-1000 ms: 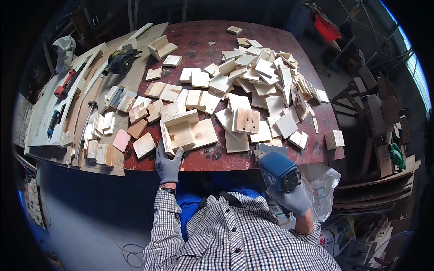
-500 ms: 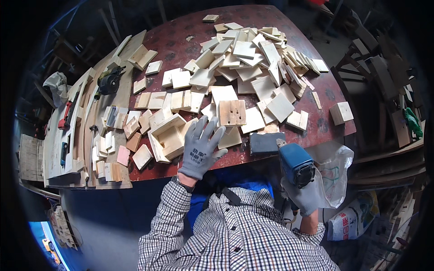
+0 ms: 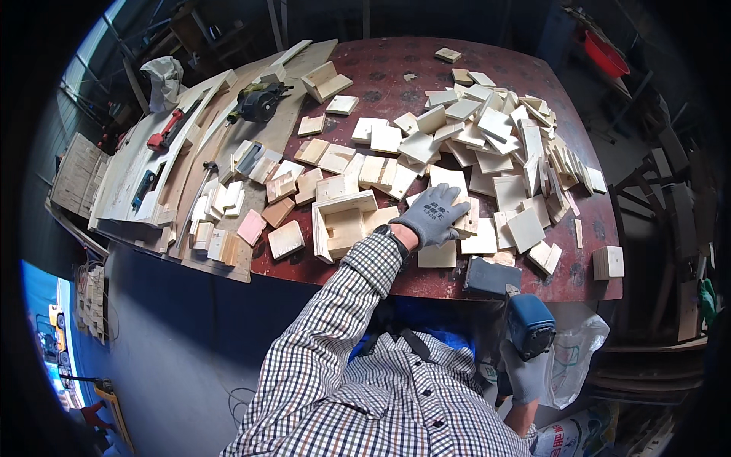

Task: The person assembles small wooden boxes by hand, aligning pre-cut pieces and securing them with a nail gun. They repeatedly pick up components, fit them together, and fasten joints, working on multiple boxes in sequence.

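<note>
Gripping a blue power tool (image 3: 531, 318) in the gloved right hand (image 3: 523, 375), just off the front edge of the red surface (image 3: 569, 279), toward its right corner. Wrapped around the handle with closed fingers, as far as visible; impossible to tell the index finger's place. Held from below the body, probably for balance, and pointed by its metal nose at the front edge. Set right against that nose, at the same edge, a dark grey piece (image 3: 492, 276); unclear whether joined to the tool.

Near the middle of the front edge, laid palm down with the left hand (image 3: 431, 215) over a wooden block (image 3: 470, 221), with fingers parted and draped across; hidden underneath, so impossible to tell pinching from mere resting.

Farther left along the front edge, an open wooden box (image 3: 321, 234), apparently kept close for easy reach. Heaped toward the back right, a pile of boards (image 3: 499, 126), perhaps pushed there to stay reachable without crowding the front. At the front right corner, standing apart, a thick block (image 3: 609, 262). Beyond the left edge, on a plywood sheet (image 3: 293, 84), a black-and-green tool (image 3: 260, 103), seemingly parked out of the way.
</note>
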Available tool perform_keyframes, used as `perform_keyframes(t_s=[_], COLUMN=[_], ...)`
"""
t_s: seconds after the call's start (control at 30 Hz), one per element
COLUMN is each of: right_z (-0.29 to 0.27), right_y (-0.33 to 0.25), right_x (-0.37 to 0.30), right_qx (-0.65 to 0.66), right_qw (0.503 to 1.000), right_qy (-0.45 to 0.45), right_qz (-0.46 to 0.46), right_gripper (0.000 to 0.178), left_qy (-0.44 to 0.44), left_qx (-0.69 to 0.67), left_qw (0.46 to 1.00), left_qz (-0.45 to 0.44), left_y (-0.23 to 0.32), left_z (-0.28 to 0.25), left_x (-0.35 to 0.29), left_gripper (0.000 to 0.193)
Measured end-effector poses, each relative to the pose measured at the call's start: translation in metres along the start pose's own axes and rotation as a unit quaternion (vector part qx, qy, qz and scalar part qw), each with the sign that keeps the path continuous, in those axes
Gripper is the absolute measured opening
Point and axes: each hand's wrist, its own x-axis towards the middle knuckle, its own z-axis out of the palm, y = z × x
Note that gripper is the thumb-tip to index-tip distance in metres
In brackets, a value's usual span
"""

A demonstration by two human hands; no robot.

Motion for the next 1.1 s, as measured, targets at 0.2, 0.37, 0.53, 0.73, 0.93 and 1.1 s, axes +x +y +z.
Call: perform_keyframes(t_s=[0.2,0.37,0.53,0.73,0.93,1.1], right_z=[-0.006,0.004,0.007,0.01,0.008,0.002], right_y=[0.012,-0.03,-0.032,-0.044,-0.042,-0.028], right_x=[0.006,0.007,0.008,0.003,0.002,0.005], right_qx=[0.05,0.091,0.068,0.071,0.059,0.013], right_qw=[0.998,0.989,0.991,0.993,0.993,0.993], right_qy=[0.015,-0.022,-0.031,-0.02,-0.005,-0.026], right_qz=[0.047,0.116,0.112,0.096,0.099,0.116], right_gripper=[0.031,0.026,0.023,0.019,0.021,0.033], left_qy=[-0.029,-0.045,-0.078,0.012,0.16,0.304], left_qx=[-0.005,-0.055,-0.054,-0.092,-0.396,-0.892], left_qw=[1.0,0.997,0.995,0.995,0.894,0.281], left_qz=[-0.007,-0.031,-0.018,-0.022,-0.137,-0.182], left_y=[0.002,-0.001,-0.007,0.007,0.027,0.039], left_z=[0.0,-0.008,-0.005,-0.004,-0.043,-0.032], left_x=[0.011,0.01,0.004,-0.001,-0.026,-0.113], left_gripper=[0.055,0.06,0.082,0.087,0.07,0.075])
